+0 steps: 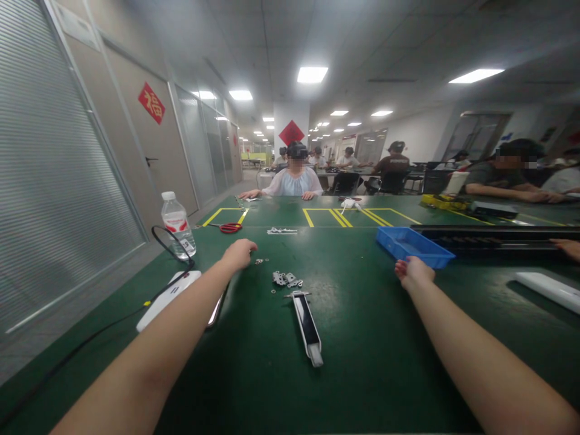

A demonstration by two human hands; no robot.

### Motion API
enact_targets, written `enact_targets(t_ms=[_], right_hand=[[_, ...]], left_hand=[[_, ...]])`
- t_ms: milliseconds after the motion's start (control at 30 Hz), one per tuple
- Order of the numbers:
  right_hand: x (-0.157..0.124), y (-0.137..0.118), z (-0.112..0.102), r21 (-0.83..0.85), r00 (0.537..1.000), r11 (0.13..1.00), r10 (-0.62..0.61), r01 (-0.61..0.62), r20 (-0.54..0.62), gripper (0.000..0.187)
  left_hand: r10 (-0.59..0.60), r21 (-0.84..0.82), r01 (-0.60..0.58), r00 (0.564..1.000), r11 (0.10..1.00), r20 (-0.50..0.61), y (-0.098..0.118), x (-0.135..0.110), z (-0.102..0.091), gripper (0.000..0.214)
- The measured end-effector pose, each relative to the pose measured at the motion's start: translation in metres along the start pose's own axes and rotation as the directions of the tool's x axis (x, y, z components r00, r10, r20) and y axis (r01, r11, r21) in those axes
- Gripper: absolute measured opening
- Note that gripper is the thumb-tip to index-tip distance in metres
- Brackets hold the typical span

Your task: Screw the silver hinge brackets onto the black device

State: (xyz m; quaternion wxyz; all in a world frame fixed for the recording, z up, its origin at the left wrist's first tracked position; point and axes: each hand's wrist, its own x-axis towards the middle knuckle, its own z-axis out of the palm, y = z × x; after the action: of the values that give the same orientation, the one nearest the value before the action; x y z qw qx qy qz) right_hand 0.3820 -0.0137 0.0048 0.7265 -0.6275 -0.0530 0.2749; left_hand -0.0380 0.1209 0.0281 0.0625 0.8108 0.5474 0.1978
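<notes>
My left hand (238,252) reaches forward over the green table (353,338), fingers curled shut, just left of a few small washers (261,261). Nothing shows in it. My right hand (413,271) rests with curled fingers against the near edge of a blue plastic bin (413,246); whether it grips the rim I cannot tell. Between the hands lie small metal brackets (286,279) and a long black-and-silver slide piece (307,325) pointing toward me.
A water bottle (177,225), red scissors (230,228), a white device with a black cable (168,296) and a phone lie left. A black rail (493,235) and white bar (548,289) lie right. A person sits opposite (294,180); others work at right.
</notes>
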Motion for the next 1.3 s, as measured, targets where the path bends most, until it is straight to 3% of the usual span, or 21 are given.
enact_targets(t_ms=[233,400,733,967,1067,1133,1167,1233,1300], right_hand=[[-0.051,0.016,0.043,0.025,0.962,0.999,-0.043,0.037,0.268,0.011],[-0.073,0.031,0.054,-0.015,0.926,0.993,-0.104,0.117,0.363,0.018],[-0.080,0.040,0.046,-0.098,0.898,0.964,-0.190,0.247,0.396,0.017],[-0.076,0.039,0.042,-0.114,0.913,0.965,-0.182,0.237,0.364,0.017],[-0.073,0.043,0.044,-0.124,0.910,0.959,-0.193,0.253,0.366,0.016],[-0.073,0.047,0.046,-0.150,0.901,0.949,-0.203,0.278,0.383,0.016],[-0.073,0.050,0.047,-0.162,0.894,0.943,-0.208,0.291,0.397,0.016],[-0.072,0.055,0.048,-0.229,0.869,0.907,-0.227,0.353,0.441,0.013],[-0.071,0.059,0.049,-0.362,0.814,0.806,-0.235,0.468,0.531,0.010]], left_hand=[[0.009,0.160,-0.021,0.997,0.987,0.074,-0.007,0.001,0.008,0.030],[0.035,0.202,-0.053,0.995,0.978,0.092,-0.006,0.000,0.010,0.027],[0.031,0.206,-0.047,0.996,0.977,0.081,0.002,0.003,0.016,0.016],[-0.023,0.044,0.023,1.000,0.999,-0.015,0.021,-0.001,0.011,0.017],[-0.045,-0.096,0.039,0.997,0.995,-0.064,0.058,0.013,0.009,0.013],[-0.007,-0.241,-0.010,0.997,0.971,-0.072,0.103,0.015,0.010,0.018],[0.012,-0.493,-0.045,0.998,0.869,-0.069,0.130,0.012,0.011,0.022],[0.234,-0.815,-0.139,0.972,0.563,-0.004,0.184,-0.001,0.013,0.026],[0.513,-0.931,-0.161,0.858,0.328,0.033,0.226,-0.018,0.013,0.026]])
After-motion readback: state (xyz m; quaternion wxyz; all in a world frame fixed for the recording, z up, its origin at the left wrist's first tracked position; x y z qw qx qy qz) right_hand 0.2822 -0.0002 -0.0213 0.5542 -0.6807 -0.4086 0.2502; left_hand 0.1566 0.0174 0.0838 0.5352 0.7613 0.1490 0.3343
